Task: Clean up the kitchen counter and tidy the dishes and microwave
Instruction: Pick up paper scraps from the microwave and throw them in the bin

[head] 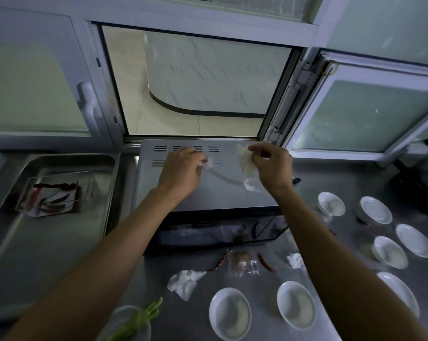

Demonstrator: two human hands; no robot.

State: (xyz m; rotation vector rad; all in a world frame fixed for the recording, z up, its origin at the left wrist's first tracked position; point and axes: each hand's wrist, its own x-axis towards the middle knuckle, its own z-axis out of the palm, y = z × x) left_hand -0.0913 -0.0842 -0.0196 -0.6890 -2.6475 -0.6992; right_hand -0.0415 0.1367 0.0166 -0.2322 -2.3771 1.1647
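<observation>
Both my hands hover over the grey top of the microwave (215, 190). My left hand (181, 171) pinches a small scrap of white tissue (207, 165) near the vent slots. My right hand (272, 167) pinches a larger crumpled white tissue (245, 166) that hangs down onto the microwave top. The microwave's dark glass door (215, 233) faces me. On the steel counter (331, 232) in front lie two more crumpled tissues (185, 283) (295, 260), dried red chillies (265, 263) and a small clear packet (243, 264).
Several white bowls (331, 203) and saucers (414, 239) stand at the right and front. A steel tray (67, 158) at the left holds a clear dish of chillies (53, 196). A bowl with green stalks (139, 318) sits at the front. Dark kettle (427, 173) far right. Open window (195, 80) behind.
</observation>
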